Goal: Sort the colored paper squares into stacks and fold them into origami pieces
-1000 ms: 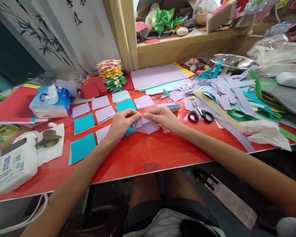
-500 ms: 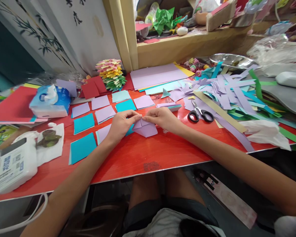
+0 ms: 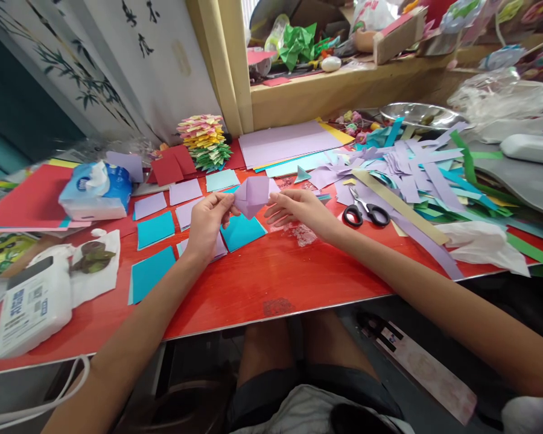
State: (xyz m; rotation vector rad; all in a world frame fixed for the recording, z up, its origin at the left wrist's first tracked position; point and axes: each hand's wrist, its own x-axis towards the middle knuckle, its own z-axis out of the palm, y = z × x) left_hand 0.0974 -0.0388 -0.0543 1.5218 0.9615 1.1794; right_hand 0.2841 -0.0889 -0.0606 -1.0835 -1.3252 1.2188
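A folded lilac paper (image 3: pixel 256 196) is raised above the red table (image 3: pixel 248 295), tilted, with creases showing. My left hand (image 3: pixel 212 223) pinches its left corner between thumb and fingers. At the paper's right edge is my right hand (image 3: pixel 298 211), its fingers spread apart and its thumb by the corner; whether it touches is hard to tell. Below the paper lies a teal paper square (image 3: pixel 244 232). Stacks of teal squares (image 3: pixel 155 229) and lilac squares (image 3: pixel 149 205) are laid out in rows to the left.
Black-handled scissors (image 3: pixel 366 213) lie right of my hands, beside a heap of paper strips (image 3: pixel 416 172). Large lilac sheets (image 3: pixel 289 143) are at the back, near a layered folded-paper tower (image 3: pixel 206 141). On the left are a tissue pack (image 3: pixel 95 191) and a white device (image 3: pixel 34 307).
The lilac paper has been lifted and turned, showing a broader face. My right hand's fingers have spread from their pinch. My left hand has shifted slightly left, and more of the teal square below shows.
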